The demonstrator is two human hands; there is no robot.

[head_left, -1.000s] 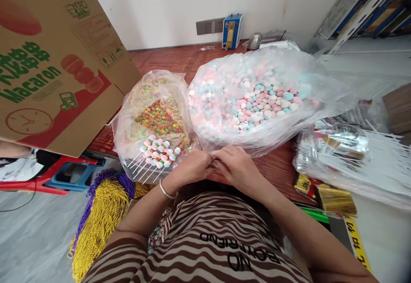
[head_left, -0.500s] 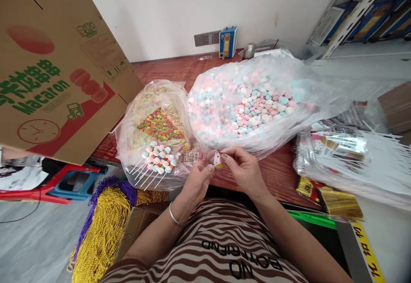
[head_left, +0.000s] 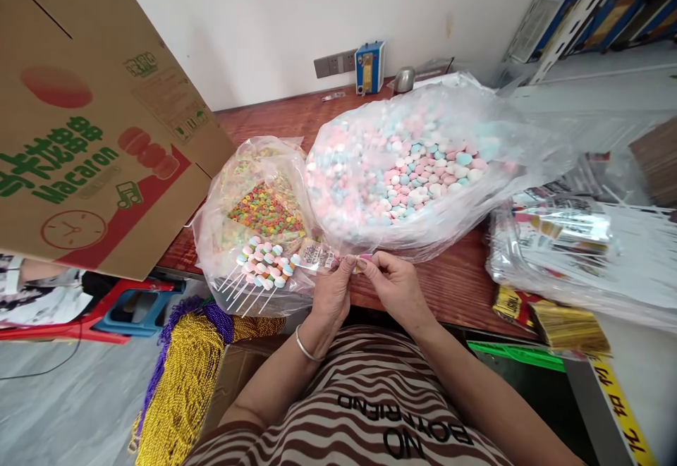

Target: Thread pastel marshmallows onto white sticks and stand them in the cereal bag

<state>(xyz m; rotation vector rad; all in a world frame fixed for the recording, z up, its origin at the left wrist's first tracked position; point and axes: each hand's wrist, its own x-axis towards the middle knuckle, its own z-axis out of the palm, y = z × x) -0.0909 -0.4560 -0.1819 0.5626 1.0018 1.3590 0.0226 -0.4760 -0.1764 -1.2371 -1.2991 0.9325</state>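
My left hand (head_left: 332, 291) and my right hand (head_left: 394, 284) meet at the table's front edge, both pinched on a small clear printed candy wrapper (head_left: 320, 256) that lies between them and stretches to the left. A silver bangle is on my left wrist. Just left of my hands, several finished candy skewers (head_left: 263, 261) with pastel candies on white sticks rest on a clear bag of colourful ring candies (head_left: 261, 209). Behind my hands sits a big clear bag of pink, blue and white candies (head_left: 417, 163).
A "Macaron" cardboard box (head_left: 89, 142) leans at the left. Packs of printed wrappers and white sticks (head_left: 576, 247) and gold twist ties (head_left: 568, 325) lie at the right. Gold and purple bead strings (head_left: 180, 374) hang below the red-brown table (head_left: 455, 290).
My hands, clasped together a second ago, drew a printed wrapper into view and now pinch it closer together. The camera tilted slightly upward.
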